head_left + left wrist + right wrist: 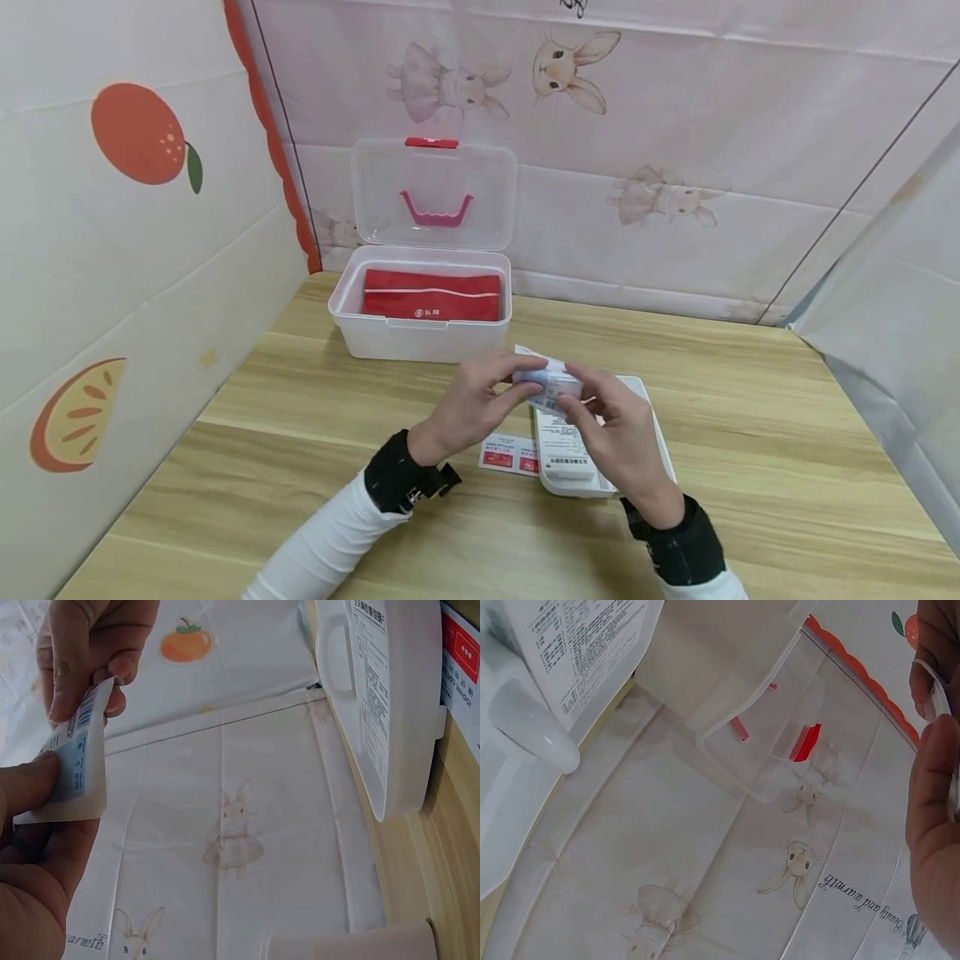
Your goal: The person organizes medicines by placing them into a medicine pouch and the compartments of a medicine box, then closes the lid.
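Observation:
Both hands hold a small white and light-blue packet (553, 390) with a barcode, above the white tray (647, 390). My left hand (476, 400) pinches its left end between thumb and fingers. At the other end, my right hand (621, 429) grips it the same way. In the left wrist view the packet (79, 761) looks flat, its pale side edge turned to the camera. Only a thin white edge of it shows at the right border of the right wrist view, beside my right hand (934, 840).
A white box with printed text (564, 454) lies in the tray. Left of it is a card with red patches (498, 457). Behind stands a clear-lidded plastic box (420, 340), lid (375, 187) raised, holding a red pouch (431, 300). Printed cloth walls surround the wooden table (300, 467).

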Motion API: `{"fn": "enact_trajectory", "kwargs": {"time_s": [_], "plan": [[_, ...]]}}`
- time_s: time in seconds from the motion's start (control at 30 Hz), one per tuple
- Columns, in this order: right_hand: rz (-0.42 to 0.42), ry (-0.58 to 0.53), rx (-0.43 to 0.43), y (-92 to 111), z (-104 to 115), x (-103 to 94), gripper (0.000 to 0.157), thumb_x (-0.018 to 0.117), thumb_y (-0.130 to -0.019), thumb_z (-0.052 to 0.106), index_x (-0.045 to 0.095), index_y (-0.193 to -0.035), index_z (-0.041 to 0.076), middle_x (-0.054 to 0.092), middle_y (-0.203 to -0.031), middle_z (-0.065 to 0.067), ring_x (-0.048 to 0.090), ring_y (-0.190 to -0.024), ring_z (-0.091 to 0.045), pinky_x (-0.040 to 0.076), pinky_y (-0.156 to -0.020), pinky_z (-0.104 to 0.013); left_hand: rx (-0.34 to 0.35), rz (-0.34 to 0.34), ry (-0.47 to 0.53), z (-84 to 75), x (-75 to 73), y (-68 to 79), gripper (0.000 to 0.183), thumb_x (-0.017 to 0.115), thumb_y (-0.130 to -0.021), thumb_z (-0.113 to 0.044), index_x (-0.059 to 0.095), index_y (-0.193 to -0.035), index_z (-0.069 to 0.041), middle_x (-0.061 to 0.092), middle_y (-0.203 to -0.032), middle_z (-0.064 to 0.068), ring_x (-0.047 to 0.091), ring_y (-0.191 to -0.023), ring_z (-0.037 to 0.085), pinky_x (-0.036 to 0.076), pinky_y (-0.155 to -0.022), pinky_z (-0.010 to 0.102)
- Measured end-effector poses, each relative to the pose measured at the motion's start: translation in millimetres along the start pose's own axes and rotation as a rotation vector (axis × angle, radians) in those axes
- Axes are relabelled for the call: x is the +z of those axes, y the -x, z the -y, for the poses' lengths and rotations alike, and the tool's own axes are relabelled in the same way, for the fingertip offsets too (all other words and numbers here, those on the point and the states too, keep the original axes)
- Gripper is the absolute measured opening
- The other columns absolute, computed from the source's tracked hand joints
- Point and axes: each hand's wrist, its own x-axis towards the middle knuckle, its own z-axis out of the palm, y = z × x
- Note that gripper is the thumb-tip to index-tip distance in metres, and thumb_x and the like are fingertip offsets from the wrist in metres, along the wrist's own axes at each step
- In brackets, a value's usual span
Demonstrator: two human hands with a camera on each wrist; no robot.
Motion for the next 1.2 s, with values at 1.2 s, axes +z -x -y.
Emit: {"fn": "enact_trajectory", "kwargs": {"time_s": [1.2], "plan": [[-0.081,-0.028,0.170,5.2,-5.0,4.0,0.014,0.065,-0.089,-0.009,0.062,-0.103,-0.009,0.073,-0.081,-0.014,0.066,-0.057,-0.014,0.052,-0.052,-0.019,-0.316,0.003,0.244,-6.6,19.5,2.1,0.049,0.066,-0.093,0.001,0.047,-0.138,0.005,0.068,-0.108,0.019,0.069,-0.089,0.019,0.058,-0.075,0.026]]}}
